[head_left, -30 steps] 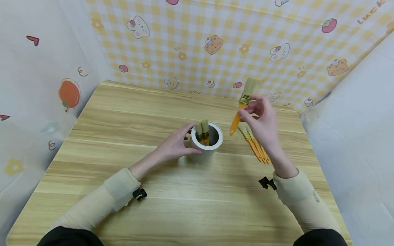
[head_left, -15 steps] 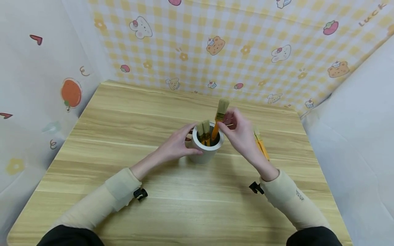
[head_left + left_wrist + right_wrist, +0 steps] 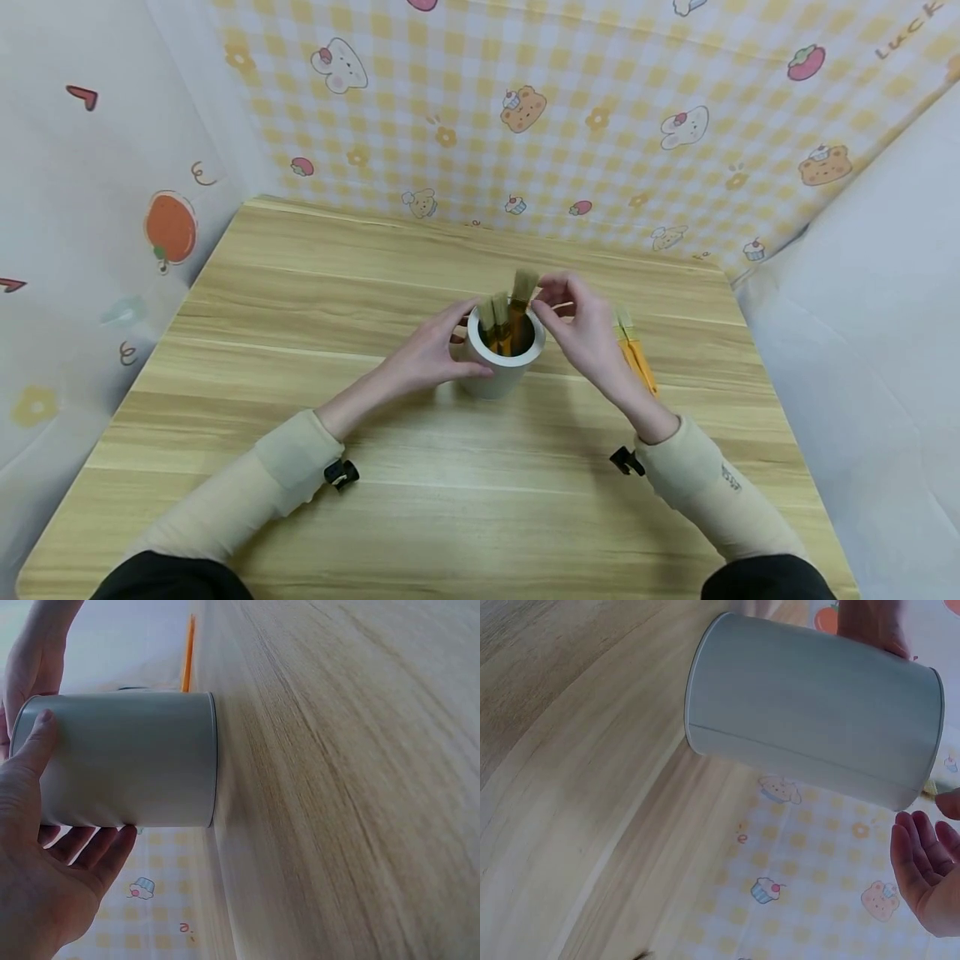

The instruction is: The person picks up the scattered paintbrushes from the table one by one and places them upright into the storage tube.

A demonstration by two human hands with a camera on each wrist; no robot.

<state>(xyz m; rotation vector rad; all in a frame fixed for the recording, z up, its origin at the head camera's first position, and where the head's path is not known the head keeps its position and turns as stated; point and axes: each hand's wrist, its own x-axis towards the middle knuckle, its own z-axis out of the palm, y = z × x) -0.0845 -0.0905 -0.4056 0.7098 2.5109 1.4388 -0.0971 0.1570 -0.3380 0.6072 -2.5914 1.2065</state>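
My left hand (image 3: 427, 350) grips the side of a pale grey can (image 3: 491, 385), thumb in front and fingers behind, as the left wrist view also shows. The can stands upright on the table. Two paintbrushes (image 3: 495, 321) lean inside at its left, bristles up. A third, wider paintbrush (image 3: 524, 285) stands in it at the right, its orange handle blurred below the rim. Beside that brush, my right hand (image 3: 581, 321) hovers at the can's right rim, fingers loosely bent, thumb and fingers apart in the right wrist view with nothing between them.
To the right, partly hidden by the right hand and wrist, paintbrushes with orange handles (image 3: 640, 367) lie on the wooden table (image 3: 480, 508). A yellow checked cloth (image 3: 450, 108) hangs behind the table, and white cloth walls stand at both sides.
My right hand has carried a paintbrush left from above the table to the can and let it go inside, where it has dropped lower. The left hand and can have stayed put.
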